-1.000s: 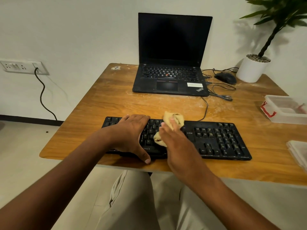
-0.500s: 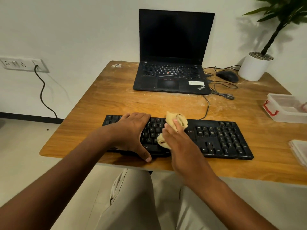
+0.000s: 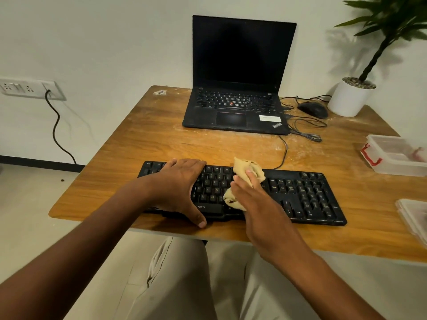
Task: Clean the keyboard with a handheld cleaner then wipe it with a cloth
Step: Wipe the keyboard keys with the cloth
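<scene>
Firmly, right hand [image 3: 261, 211] grip around cloth [image 3: 246, 174] on keyboard [image 3: 307, 197].

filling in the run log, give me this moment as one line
step: wiping | left hand: flat on keyboard | right hand: holds cloth on keys

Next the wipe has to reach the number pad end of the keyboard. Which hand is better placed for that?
Right. The right hand already grips the cloth at mid-keyboard, next to the uncovered number pad end. The left hand lies flat on the opposite end, apparently steadying it.
</scene>
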Demonstrator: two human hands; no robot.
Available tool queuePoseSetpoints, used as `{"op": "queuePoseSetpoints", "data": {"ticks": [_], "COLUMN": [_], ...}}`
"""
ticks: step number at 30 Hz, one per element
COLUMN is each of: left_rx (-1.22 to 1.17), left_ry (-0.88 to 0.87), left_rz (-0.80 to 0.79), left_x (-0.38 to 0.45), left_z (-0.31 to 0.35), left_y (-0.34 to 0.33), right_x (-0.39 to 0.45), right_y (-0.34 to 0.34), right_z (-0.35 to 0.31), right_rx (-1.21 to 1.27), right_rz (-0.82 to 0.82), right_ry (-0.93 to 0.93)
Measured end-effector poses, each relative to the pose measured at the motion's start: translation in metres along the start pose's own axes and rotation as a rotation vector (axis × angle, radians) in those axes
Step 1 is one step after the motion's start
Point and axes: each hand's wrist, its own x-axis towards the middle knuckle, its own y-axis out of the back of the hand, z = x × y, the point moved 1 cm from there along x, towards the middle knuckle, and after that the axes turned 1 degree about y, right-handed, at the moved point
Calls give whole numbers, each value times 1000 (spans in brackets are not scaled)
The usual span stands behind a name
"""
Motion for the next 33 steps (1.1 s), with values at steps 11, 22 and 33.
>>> {"op": "queuePoseSetpoints", "data": {"ticks": [11, 22, 33], "left_rx": [45, 57, 64], "left_ry": [-86, -114, -123], "left_rz": [-9, 20, 9], "left_x": [14, 30, 33], "left_z": [50, 74, 73], "left_y": [1, 3, 3], "right_x": [-36, 31, 20], "right_y": [67, 35, 50], "right_z": [61, 30, 49], "right_rx": [234, -113, -200], "right_rz": [371, 121, 69], "right_ry": [-305, -423, -397]}}
